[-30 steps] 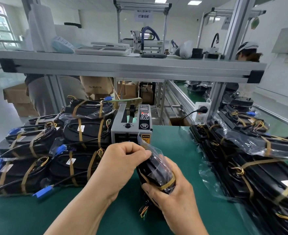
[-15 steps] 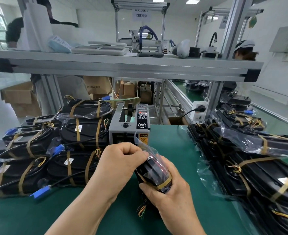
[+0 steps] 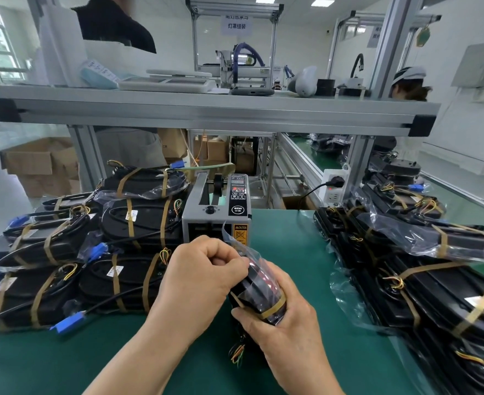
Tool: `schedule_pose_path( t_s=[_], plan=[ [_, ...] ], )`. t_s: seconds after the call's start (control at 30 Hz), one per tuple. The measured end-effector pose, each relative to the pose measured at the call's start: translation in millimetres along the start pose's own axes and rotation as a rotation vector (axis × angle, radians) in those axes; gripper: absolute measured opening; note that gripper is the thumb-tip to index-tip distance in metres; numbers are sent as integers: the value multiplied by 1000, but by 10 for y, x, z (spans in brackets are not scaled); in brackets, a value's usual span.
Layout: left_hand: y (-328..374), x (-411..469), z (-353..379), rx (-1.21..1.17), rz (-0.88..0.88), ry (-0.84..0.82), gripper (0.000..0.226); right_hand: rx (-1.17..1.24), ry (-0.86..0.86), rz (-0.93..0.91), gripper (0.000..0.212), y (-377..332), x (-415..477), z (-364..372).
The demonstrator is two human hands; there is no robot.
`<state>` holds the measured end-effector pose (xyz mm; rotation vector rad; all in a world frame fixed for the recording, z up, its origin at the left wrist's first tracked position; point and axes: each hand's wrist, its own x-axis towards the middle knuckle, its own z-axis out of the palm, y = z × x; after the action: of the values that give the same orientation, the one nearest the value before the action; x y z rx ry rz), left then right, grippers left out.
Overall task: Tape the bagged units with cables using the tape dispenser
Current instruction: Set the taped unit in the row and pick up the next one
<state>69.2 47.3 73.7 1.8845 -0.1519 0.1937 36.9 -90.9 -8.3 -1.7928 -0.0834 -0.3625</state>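
Over the green mat, close in front of me, my left hand was curled, its fingertips pinching the clear plastic at the upper end of the bagged unit. My right hand gripped the same unit lower down, with its fingers wrapped around the far side. Its thumb lay against the near edge, beside a tan tape band that ran across the bag. The unit stood on end, tilted slightly away from me. Whether its lower end touched the mat I could not tell, since my hands hid it. A tuft of coloured wires hung out beneath my right hand. A loose flap of the bag rose above my left knuckles.

Just beyond that flap sat the tape dispenser, a grey box with a black control panel on its right side and a yellow caution label at the front corner. To its left lay a stack of taped units. They were black, bagged, and bound with tan strips, with black cables and blue connectors trailing toward me. Along the right edge of the mat lay a second pile of units, also bagged and strapped with tan tape.

An aluminium shelf crossed overhead. A white socket with a black plug hung on its right post. Cardboard boxes stood on the floor at far left. A person in a dark top stood behind the shelf, and another in a white cap was at the right.
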Motion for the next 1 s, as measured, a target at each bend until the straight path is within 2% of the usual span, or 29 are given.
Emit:
schedule_pose_path(
  t_s=[0.13, 0.33, 1.0],
  plan=[
    [-1, -15, 11, -109, -52, -2, 17, -17, 6, -3, 74, -5, -7, -13],
    [31, -20, -2, -281, -129, -68, 18, -17, 15, 7, 74, -8, -5, -16],
    [-56, -34, -6, -12, 13, 30, 15, -25, 6, 17, 73, -10, -5, -23]
  ],
)
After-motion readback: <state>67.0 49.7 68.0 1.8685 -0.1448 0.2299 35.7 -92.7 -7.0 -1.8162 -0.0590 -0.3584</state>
